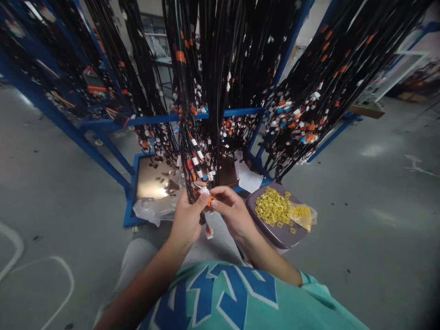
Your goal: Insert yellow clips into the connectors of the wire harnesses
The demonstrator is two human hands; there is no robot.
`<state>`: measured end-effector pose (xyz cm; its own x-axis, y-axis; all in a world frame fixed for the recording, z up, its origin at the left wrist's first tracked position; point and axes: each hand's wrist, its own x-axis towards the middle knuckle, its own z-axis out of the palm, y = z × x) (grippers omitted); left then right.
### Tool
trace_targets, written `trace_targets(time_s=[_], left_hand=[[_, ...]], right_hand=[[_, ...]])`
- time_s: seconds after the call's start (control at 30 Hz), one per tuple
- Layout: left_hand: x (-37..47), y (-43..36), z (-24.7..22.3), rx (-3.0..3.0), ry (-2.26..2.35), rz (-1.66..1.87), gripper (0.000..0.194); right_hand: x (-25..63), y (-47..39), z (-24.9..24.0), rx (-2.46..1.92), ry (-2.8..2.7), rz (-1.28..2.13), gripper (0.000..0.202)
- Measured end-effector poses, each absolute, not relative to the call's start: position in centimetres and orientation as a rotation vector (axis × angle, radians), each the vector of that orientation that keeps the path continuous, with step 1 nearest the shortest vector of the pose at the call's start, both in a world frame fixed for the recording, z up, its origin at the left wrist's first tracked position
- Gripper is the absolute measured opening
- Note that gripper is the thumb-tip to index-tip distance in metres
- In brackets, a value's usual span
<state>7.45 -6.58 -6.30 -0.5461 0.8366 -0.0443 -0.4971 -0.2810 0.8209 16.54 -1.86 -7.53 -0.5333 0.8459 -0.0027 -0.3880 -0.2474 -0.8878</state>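
My left hand (pixel 188 219) is closed around the lower end of a black wire bundle (pixel 185 133) that hangs from the rack. A white connector (pixel 204 190) shows at its thumb and fingertips. Touching an orange connector (pixel 210 200) just beside the white one are the pinched fingertips of my right hand (pixel 233 211). Below my left hand, a small white and orange connector (pixel 209 232) dangles from the wires. More white, red and blue connectors hang on the bundle above both hands.
A blue rack (pixel 129 201) holding many black harnesses spans the front. Right of my hands, a dark stool top (pixel 282 236) bears yellow clips (pixel 271 206) and a plastic bag (pixel 311 216) of them. Clear plastic (pixel 153 210) and white paper (pixel 249 177) lie on the rack's base.
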Motion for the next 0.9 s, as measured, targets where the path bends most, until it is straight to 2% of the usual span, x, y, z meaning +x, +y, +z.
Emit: trace_targets(time_s=[0.2, 0.5, 0.67, 0.8, 0.9], left_hand=[[7.3, -6.6, -6.3, 0.547, 1.070, 1.928, 0.039], [7.2, -6.6, -6.2, 0.664, 1.231, 1.919, 0.031], [6.2, -7.7, -5.2, 0.719, 1.166, 1.733, 0.039], [5.3, -8.9, -4.4, 0.759, 1.135, 1.571, 0.042], [5.4, -9.3, -4.1, 0.859, 1.175, 1.519, 0.035]], right_hand=[[16.8, -1.4, -7.7, -0.575, -1.051, 2.008, 0.026], [16.2, -1.7, -8.4, -0.605, -1.033, 1.926, 0.028], [17.5, -0.5, -7.6, -0.518, -1.302, 1.947, 0.028], [18.1, 2.8, -7.0, -0.608, -1.300, 1.682, 0.025], [16.7, 5.5, -6.4, -0.656, -1.251, 1.518, 0.027]])
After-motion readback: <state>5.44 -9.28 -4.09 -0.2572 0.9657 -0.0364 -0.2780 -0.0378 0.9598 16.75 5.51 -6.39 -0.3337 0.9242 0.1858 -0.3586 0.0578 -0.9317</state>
